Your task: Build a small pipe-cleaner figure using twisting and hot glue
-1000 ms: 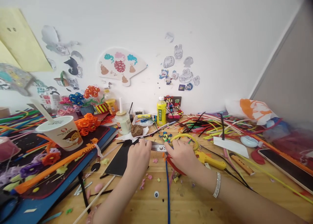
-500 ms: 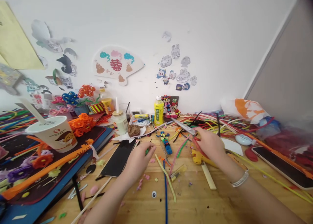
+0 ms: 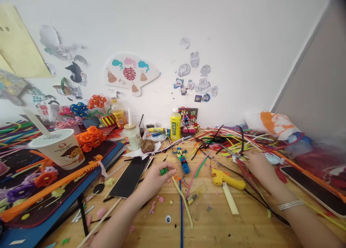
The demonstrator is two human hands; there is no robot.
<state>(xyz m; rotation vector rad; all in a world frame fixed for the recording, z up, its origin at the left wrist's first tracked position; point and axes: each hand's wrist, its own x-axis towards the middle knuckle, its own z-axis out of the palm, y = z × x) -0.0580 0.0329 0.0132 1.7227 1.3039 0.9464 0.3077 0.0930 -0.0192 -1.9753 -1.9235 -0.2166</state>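
Left grip: the left grip (image 3: 158, 179) is half curled, thumb near the fingertips, with a small green piece (image 3: 163, 171) tucked inside; so slight a thing probably needs only a light pinch.
Right grip: the right grip (image 3: 259, 168) is bent round the handle end of the scissors (image 3: 237, 155); how tightly, one cannot tell.
Scissors: just left of the right grip, blades pointing up and away from the person toward the strip pile (image 3: 229, 136), which seems to keep the points clear of the fingers.
Figure: the colourful figure (image 3: 184, 165) lies right of the left grip, beyond its fingertips, perhaps set down to free both hands.
Pale yellow strip: this strip (image 3: 184, 201) runs toward the person from just beside the left thumb; contact is unclear.
Glue gun: the yellow glue gun (image 3: 229, 180) lies on the worktop (image 3: 205, 230) between both grips, nearer the right, presumably parked within reach.
Black panel: the flat panel (image 3: 128, 177) lies left of the left grip.
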